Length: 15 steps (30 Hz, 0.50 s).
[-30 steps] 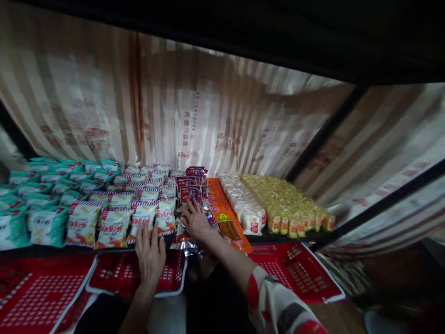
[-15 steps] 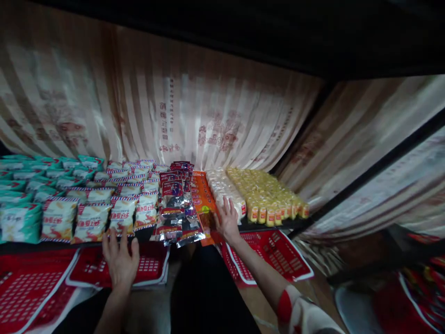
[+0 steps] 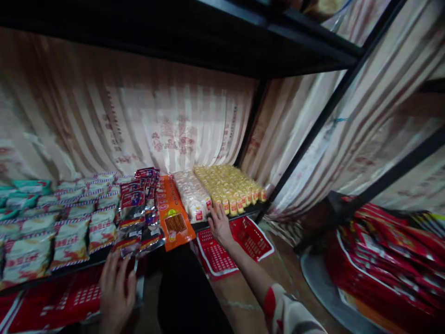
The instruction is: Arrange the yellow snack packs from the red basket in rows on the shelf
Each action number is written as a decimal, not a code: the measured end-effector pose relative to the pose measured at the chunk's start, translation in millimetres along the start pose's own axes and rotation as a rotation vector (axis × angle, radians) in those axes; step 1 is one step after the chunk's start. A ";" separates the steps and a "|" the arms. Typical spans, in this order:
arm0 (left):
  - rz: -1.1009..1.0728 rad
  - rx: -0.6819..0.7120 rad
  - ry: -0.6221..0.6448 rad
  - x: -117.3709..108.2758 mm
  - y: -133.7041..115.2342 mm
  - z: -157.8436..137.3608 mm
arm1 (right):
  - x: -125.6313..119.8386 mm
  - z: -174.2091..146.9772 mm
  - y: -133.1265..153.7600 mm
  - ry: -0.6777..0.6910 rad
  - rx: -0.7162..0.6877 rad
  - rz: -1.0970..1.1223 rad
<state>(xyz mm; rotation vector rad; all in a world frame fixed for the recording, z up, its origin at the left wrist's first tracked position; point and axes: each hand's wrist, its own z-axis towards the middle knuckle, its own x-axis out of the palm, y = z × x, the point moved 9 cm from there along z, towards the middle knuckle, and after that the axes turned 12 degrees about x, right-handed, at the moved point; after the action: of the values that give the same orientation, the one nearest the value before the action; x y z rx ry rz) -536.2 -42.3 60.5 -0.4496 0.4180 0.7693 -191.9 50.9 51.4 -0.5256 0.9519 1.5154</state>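
Note:
My right hand (image 3: 219,226) is open, its fingertips at the front ends of the white and yellow packs on the low shelf. It seems to touch the row of yellow packs (image 3: 227,188); the white packs (image 3: 191,195) lie just left of it. My left hand (image 3: 117,285), open and slightly blurred, hovers in front of the shelf edge, below the white snack bags (image 3: 71,239). Between the hands lie dark purple packets (image 3: 132,204) in overlapping stacks and a flat orange packet (image 3: 174,218) that hangs a little over the edge.
Red baskets (image 3: 215,257) stand on the floor under the shelf. Teal bags (image 3: 22,199) are at far left. Black frame posts (image 3: 320,120) slant at right, and a red basket heaped with red packets (image 3: 392,260) stands beyond. A dark upper shelf (image 3: 139,44) hangs above.
The view has swung right, bringing the heaped basket into sight. My right hand has moved from beside the orange packet to the yellow packs. My left hand is lower, away from the snack bags.

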 end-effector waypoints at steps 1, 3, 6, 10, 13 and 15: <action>-0.034 -0.018 0.010 9.9 -12.7 6.6 | -0.1 1.2 -7.0 -0.010 0.014 0.010; -0.153 -0.124 0.113 42.7 -28.5 19.5 | 3.5 8.7 -14.6 -0.021 0.010 0.034; -0.349 -0.355 0.209 96.0 -29.8 37.4 | 14.5 30.4 -10.3 -0.001 -0.054 0.062; -0.520 -0.592 0.186 154.0 -10.3 67.0 | 24.7 65.2 -4.0 0.012 -0.093 0.050; -0.572 -0.647 0.245 197.3 -5.6 97.4 | 27.2 89.0 -15.4 -0.005 -0.095 0.038; -0.574 -0.662 0.224 222.7 -3.6 121.7 | 30.5 102.2 -30.6 0.013 -0.103 0.029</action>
<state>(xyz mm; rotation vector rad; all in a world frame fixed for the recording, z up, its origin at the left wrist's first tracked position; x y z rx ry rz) -365.9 145.4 47.7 -1.2239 0.2094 0.2758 -148.5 149.8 76.7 -0.5982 0.8982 1.5955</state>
